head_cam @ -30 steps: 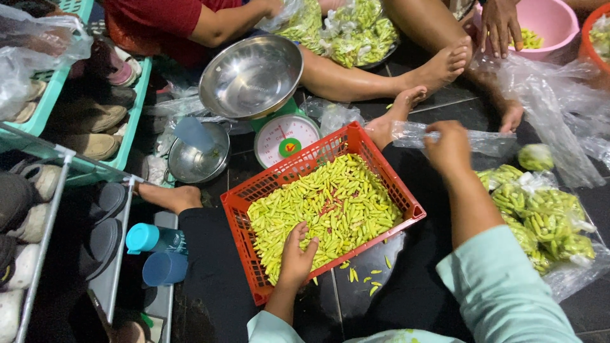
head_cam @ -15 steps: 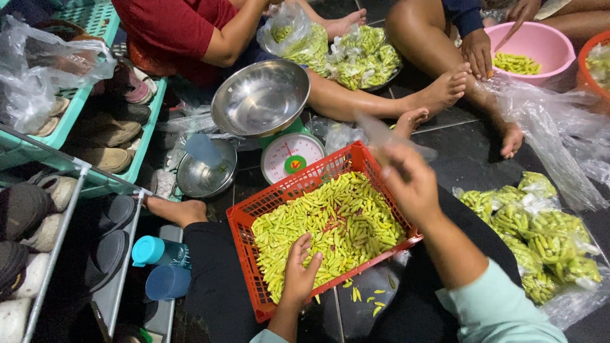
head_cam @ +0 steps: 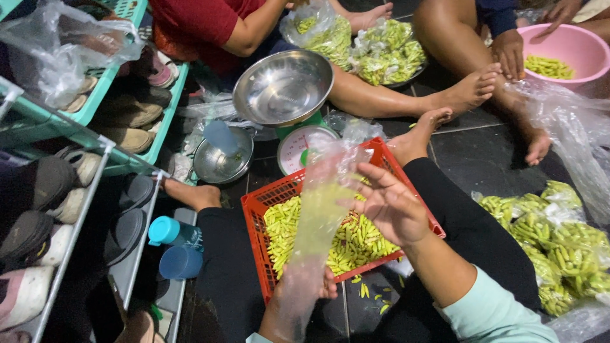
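Two hands are working a clear plastic bag (head_cam: 318, 216) just over the red basket (head_cam: 257, 219) of small green-yellow chillies (head_cam: 356, 238). Nearest me, the left hand (head_cam: 298, 305) is gripping the bag's lower end, though the film is covering most of it, so I cannot tell how its fingers are lying. The right hand (head_cam: 391, 203) is spreading open, fingers splayed against the bag's upper side. By my judgement the bag is feather-light, limp and slippery, so its mouth edge is the place to pinch it. Its top is blurring, and I cannot make out where the opening is. Beyond the basket a steel bowl (head_cam: 283, 86) is sitting on a green scale (head_cam: 305, 143). Farther back, other people are sitting on the dark floor (head_cam: 489, 152), a pink basin (head_cam: 572, 51) beside them, their upper bodies cut off by the frame.
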